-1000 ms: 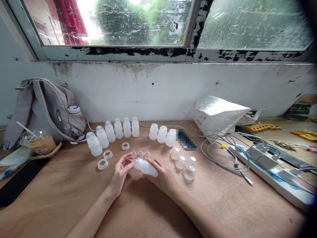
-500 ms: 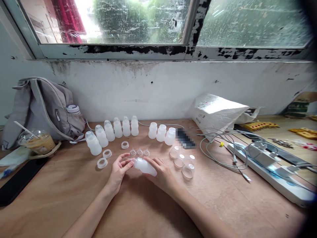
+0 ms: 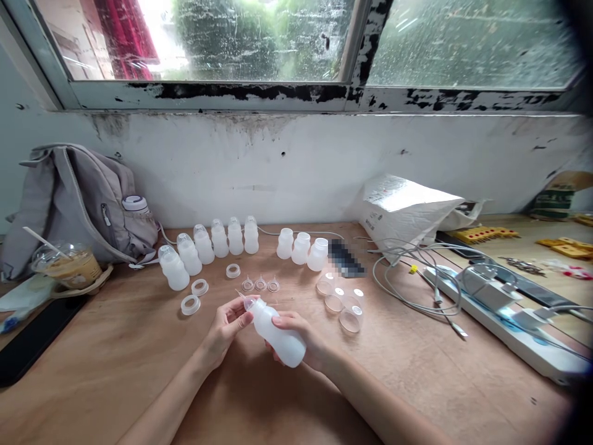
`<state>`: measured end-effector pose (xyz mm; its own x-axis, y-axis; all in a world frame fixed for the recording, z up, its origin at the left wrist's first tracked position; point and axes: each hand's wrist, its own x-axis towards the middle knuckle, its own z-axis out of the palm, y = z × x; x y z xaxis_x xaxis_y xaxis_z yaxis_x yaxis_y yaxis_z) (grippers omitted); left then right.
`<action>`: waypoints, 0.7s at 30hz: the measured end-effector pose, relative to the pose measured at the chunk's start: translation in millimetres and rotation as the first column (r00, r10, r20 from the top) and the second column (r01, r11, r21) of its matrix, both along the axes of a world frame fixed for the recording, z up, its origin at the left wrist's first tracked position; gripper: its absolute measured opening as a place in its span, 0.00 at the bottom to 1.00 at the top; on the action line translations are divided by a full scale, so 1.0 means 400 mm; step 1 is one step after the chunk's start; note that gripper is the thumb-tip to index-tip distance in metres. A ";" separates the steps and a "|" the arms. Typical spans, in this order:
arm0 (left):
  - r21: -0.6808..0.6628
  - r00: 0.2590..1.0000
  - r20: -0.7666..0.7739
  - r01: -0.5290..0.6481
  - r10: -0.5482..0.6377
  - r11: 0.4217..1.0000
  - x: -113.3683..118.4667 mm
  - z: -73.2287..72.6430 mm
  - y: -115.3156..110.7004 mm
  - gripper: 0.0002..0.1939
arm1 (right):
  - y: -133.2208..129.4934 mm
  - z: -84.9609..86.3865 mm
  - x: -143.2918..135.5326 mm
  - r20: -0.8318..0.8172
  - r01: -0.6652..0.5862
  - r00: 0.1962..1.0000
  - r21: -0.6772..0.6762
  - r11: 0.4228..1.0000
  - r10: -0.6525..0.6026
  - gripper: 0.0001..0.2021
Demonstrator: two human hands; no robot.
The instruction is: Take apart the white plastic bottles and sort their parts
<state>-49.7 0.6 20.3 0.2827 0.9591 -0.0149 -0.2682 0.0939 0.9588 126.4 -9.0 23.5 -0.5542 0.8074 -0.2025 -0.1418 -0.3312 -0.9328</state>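
Note:
My right hand (image 3: 303, 340) is wrapped around the body of a frosted white baby bottle (image 3: 280, 337), tilted with its neck toward the upper left. At the neck, my left hand (image 3: 228, 324) pinches a clear bottle nipple (image 3: 249, 301) against the mouth; its thin tip points up and left. I cannot tell how firmly it is seated. Beyond my hands lie three clear nipples (image 3: 260, 284) in a row. To the left are three white collar rings (image 3: 190, 305), and to the right several clear domed caps (image 3: 350, 320).
Several capped bottles (image 3: 189, 254) stand at back left, three uncapped bottles (image 3: 301, 248) at back centre. Cables (image 3: 405, 290) and a power strip (image 3: 504, 327) lie to the right, near a silvery bag (image 3: 407, 213). A drink cup (image 3: 69, 269), phone (image 3: 37, 340) and backpack (image 3: 83, 204) are left.
The bottle has swung to a steeper tilt, its base moving down toward me. My right hand has shifted from over it to around its body. My left hand stays at the neck.

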 end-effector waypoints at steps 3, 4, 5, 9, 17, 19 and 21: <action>-0.028 0.998 0.051 -0.026 0.027 0.999 0.007 0.002 -0.003 0.22 | -0.006 0.002 -0.012 0.020 0.083 0.996 0.039 0.996 -0.084 0.20; -0.036 0.997 0.056 -0.043 0.045 0.998 0.012 0.001 -0.003 0.22 | -0.007 0.000 -0.017 0.081 0.151 0.983 0.130 0.980 -0.162 0.19; -0.043 0.997 0.050 -0.058 0.060 0.997 0.017 -0.001 -0.003 0.21 | -0.008 -0.003 -0.021 0.145 0.204 0.959 0.241 0.949 -0.243 0.18; -0.050 0.996 -0.048 -0.082 0.080 0.995 0.033 -0.012 -0.003 0.20 | -0.013 -0.020 -0.031 0.298 0.192 0.840 0.619 0.762 -0.454 0.18; 0.032 0.989 -0.068 -0.132 0.134 0.991 0.031 -0.015 -0.015 0.14 | -0.019 -0.018 -0.032 0.283 0.181 0.894 0.480 0.858 -0.347 0.17; 0.049 0.989 -0.052 -0.134 0.136 0.990 0.032 -0.014 -0.018 0.13 | -0.020 -0.013 -0.034 0.240 0.201 0.920 0.387 0.900 -0.309 0.18; 0.055 0.988 -0.034 -0.147 0.149 0.988 0.033 -0.016 -0.020 0.13 | -0.021 -0.012 -0.037 0.198 0.228 0.934 0.314 0.922 -0.298 0.18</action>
<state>-36.5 -7.4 13.7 0.1374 0.9901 0.0284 -0.2390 0.0053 0.9710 111.7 -17.4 18.9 -0.2779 0.9596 -0.0445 0.0494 -0.0320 -0.9983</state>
